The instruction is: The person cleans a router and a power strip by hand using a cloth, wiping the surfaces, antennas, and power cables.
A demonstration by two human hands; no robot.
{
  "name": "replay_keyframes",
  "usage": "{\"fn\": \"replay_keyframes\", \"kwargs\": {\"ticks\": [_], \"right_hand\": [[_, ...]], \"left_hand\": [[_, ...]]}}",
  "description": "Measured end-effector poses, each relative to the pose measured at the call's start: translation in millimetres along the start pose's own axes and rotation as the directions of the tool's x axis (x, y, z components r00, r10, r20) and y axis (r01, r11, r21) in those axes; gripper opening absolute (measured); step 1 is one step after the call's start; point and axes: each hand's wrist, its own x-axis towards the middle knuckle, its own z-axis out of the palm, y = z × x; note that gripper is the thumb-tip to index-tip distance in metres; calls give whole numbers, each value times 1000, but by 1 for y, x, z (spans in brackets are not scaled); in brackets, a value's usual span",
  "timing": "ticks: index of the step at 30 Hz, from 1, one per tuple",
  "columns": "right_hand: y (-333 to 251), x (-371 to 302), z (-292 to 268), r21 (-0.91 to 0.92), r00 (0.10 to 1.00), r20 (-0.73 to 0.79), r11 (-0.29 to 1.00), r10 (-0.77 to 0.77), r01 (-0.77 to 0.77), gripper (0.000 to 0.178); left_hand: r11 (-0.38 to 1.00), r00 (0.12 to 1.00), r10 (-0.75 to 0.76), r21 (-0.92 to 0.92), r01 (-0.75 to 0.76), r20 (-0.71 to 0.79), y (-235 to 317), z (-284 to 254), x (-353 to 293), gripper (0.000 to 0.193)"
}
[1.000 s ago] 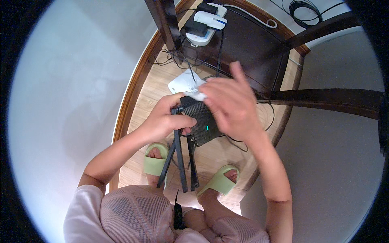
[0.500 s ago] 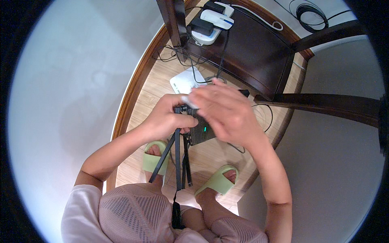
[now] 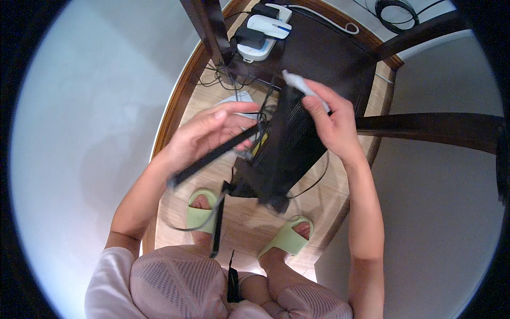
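Observation:
A black router [image 3: 305, 141] with folding antennas is tilted between my hands above the floor, blurred by motion. My right hand [image 3: 338, 121] is closed on a white tissue [image 3: 298, 83] at the router's upper right edge; whether its fingers also grip the router is hidden. My left hand [image 3: 199, 135] is at the other side, fingers stretched out and apart beside the cable end. One antenna [image 3: 210, 158] crosses in front of those fingers, and another antenna [image 3: 218, 226] hangs downward. A yellow patch [image 3: 260, 144] shows on the router's left side near the plugged cables.
Behind my left fingers, a white box [image 3: 239, 97] lies on the wood floor. A white power strip [image 3: 257, 52] with black adapters stands on the dark wooden shelf [image 3: 324, 48]. Loose black cables [image 3: 215, 77] tangle near the shelf's leg. A dark crossbar [image 3: 430, 127] juts in from the right.
The router has turned and tilted, its green light out of sight and its cable side toward my left hand. My left hand has loosened its grip; my right hand moved right with the tissue.

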Motion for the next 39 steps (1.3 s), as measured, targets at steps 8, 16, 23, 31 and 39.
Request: {"fn": "replay_keyframes", "kwargs": {"ticks": [8,16,23,31,39], "right_hand": [[50,-2,-3,257,938,-210,941,274,-218,39],[70,-11,2,268,860,-168,861,483,-431,40],[56,-7,-3,371,799,-145,781,584,-503,37],[55,-14,-6,384,780,-82,742,620,-550,38],[61,-23,15,52,911,-238,941,338,-335,40]], "left_hand": [[865,711,434,476,-158,-553,-18,-40,-32,32],[291,530,848,850,-440,-16,10,-1,-96,17],[452,911,264,875,173,-317,13,43,-58,34],[999,908,-37,7,44,-417,-43,3,-32,52],[977,944,-123,-202,61,-306,-55,10,-12,61]]}}
